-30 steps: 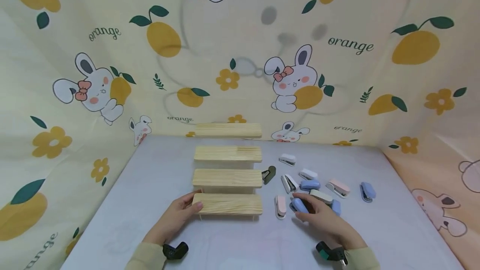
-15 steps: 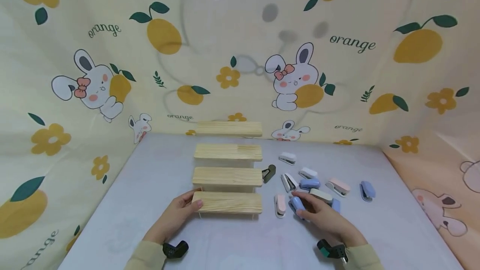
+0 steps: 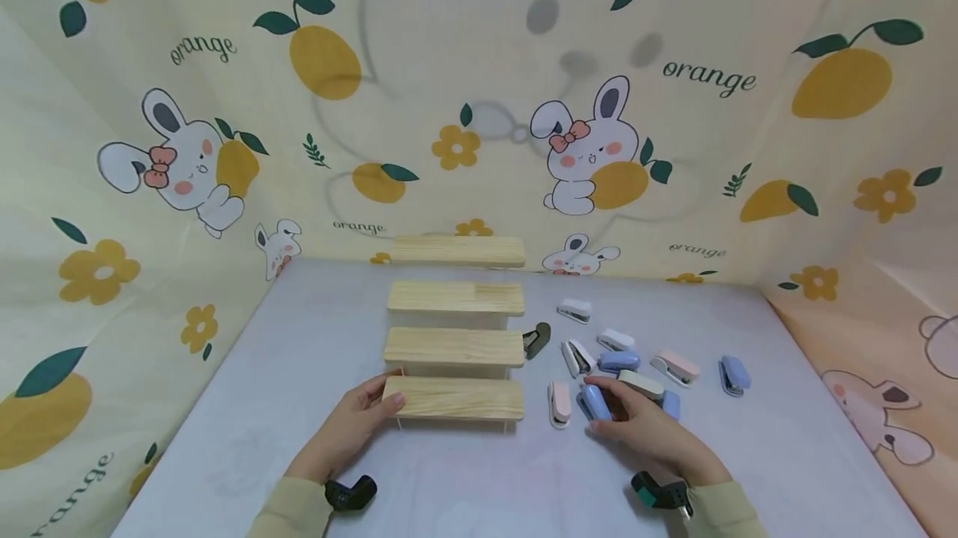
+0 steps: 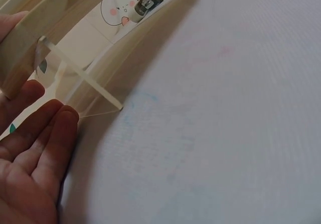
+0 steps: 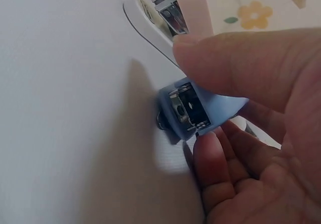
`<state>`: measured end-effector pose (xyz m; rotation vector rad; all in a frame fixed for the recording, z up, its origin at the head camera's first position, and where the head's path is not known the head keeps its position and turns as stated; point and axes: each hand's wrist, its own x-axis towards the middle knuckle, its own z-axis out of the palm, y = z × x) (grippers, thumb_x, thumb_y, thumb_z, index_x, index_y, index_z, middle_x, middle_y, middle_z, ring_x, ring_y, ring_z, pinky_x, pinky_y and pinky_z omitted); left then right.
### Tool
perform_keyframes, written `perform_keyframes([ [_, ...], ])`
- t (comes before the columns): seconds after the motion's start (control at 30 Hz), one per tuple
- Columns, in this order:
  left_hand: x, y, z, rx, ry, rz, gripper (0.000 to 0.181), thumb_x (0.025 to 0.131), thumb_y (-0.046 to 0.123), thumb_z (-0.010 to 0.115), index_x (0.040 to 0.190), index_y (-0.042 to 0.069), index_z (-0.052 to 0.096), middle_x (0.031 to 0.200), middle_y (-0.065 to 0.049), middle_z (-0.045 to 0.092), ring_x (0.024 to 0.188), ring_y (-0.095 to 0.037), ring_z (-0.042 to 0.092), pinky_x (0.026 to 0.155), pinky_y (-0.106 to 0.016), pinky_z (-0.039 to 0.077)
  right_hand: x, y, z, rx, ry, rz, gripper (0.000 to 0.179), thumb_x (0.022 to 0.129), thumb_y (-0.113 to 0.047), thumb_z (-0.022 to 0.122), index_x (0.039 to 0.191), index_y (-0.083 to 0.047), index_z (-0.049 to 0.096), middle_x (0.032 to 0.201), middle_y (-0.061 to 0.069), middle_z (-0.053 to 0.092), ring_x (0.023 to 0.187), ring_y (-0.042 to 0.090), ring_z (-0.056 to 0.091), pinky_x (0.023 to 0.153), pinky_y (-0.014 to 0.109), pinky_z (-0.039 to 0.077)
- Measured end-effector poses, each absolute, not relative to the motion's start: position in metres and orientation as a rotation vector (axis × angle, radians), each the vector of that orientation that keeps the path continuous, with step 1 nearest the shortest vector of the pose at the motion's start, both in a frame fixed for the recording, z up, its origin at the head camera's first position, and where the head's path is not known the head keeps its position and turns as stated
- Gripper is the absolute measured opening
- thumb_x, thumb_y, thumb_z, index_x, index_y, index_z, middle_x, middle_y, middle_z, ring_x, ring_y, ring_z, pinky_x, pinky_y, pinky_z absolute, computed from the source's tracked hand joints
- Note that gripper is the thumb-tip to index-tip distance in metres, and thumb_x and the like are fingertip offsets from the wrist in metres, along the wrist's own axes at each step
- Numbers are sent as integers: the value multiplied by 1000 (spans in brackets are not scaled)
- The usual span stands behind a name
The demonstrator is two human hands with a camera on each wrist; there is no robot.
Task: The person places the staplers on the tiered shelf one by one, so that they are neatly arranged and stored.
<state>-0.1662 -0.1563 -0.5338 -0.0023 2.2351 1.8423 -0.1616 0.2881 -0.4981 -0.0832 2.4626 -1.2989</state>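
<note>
My left hand (image 3: 346,431) grips the left end of the front board of a stepped wooden display rack (image 3: 455,398). In the left wrist view the thumb lies on the board's edge (image 4: 22,58), and the other fingers are beside its clear support (image 4: 83,76). A blue mini stapler (image 3: 595,402) is pinched between thumb and fingers of my right hand (image 3: 639,420). From the right wrist, the stapler (image 5: 220,106) shows its metal underside, close over the table. Just left of it lies a pink stapler (image 3: 560,403).
Several more staplers lie right of the rack: white (image 3: 575,310), blue (image 3: 619,361), cream (image 3: 640,386), pink (image 3: 676,367) and a lone blue one (image 3: 735,376). A dark green stapler (image 3: 536,340) touches the rack's right side in this view. Printed cloth (image 3: 479,72) hangs behind the table.
The blue stapler in my right hand has turned slightly, more in line with the pink one. My left hand keeps its place on the rack. The head view has tipped slightly downward.
</note>
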Motion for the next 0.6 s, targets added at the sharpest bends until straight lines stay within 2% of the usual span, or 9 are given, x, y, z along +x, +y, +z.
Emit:
perform_keyframes([
  [0.4, -167, -159, -527, -6, 2260, 1829, 73, 84, 49, 71, 141, 9, 49, 145, -8, 46, 135, -24, 40, 110, -41, 32, -165, 279, -502, 16, 2549, -1286, 70, 81, -38, 78, 142, -22, 46, 135, 13, 51, 122, 30, 49, 102, 54, 40],
  [0.6, -165, -156, -527, 4, 2197, 1877, 70, 86, 43, 72, 141, 8, 48, 145, -10, 46, 133, -25, 43, 108, -41, 34, -161, 272, -508, 81, 2665, -1185, 70, 80, -43, 78, 136, -13, 48, 123, 8, 55, 106, 22, 53, 93, 44, 49],
])
